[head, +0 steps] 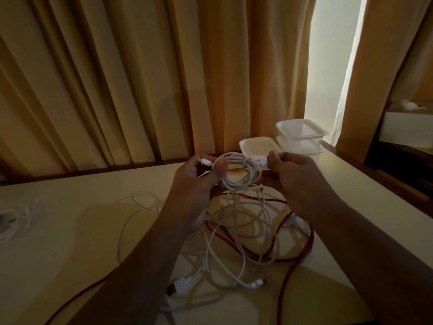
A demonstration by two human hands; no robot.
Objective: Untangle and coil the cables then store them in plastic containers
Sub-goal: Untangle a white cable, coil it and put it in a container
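Above the table (pixel 70 231), one white cable coil (pixel 236 171): left hand (pixel 194 181) grips its loops, right hand (pixel 295 177) pinches the far side; wind evenly, tuck the plug, clear of tangled cables (pixel 241 233), toward containers (pixel 302 134).

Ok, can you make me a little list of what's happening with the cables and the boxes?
left hand: holds the white coil
right hand: pinches the coil's other side
coil: wound up, lifted above the table
tangle: white cables and a red cable, loose on the table
containers: three, behind the hands, two of them stacked
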